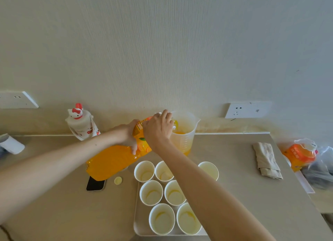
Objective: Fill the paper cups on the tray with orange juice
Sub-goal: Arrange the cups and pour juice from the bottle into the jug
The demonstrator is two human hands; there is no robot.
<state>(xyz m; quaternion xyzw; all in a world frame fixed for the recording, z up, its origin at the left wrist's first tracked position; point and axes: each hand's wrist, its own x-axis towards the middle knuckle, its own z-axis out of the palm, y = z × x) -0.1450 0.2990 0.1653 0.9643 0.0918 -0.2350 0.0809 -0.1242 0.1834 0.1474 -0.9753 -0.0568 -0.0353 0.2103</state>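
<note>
Your left grip (128, 132) is wrapped round the middle of the large clear plastic bottle of orange juice (111, 161), fingers curled under its printed label. Your right grip (158, 129) curls over the bottle's neck end and hides the mouth. The one bottle lies steeply tipped, base towards you and to the left, neck at the rim of the single translucent plastic measuring jug (185, 134). The jug is ribbed and spouted and stands on the beige table (234, 186) against the wall. A shallow layer of orange juice (187, 151) sits in its bottom.

Nearer you, seven white paper cups (151, 193) stand upright with mouths open, close together. They are in rows of three, two and two, and your right forearm crosses the far row. Their pale bottoms show, several with a faint yellow arc. The four nearest stand on the one cream rectangular tray (137, 213). You cannot tell whether the far three do.

Left of the cups lie one small round yellow bottle cap (118, 180) and one black smartphone (95, 184), partly under the bottle's base. Further out are one white cartoon-cat drinking flask with a red bow (81, 123) at the wall and one folded beige cloth (266, 161) at the right. Beyond that, one orange packet in a clear plastic bag (299, 154) sits past the table's edge. Two white wall sockets (246, 110) are set in the textured wall.
</note>
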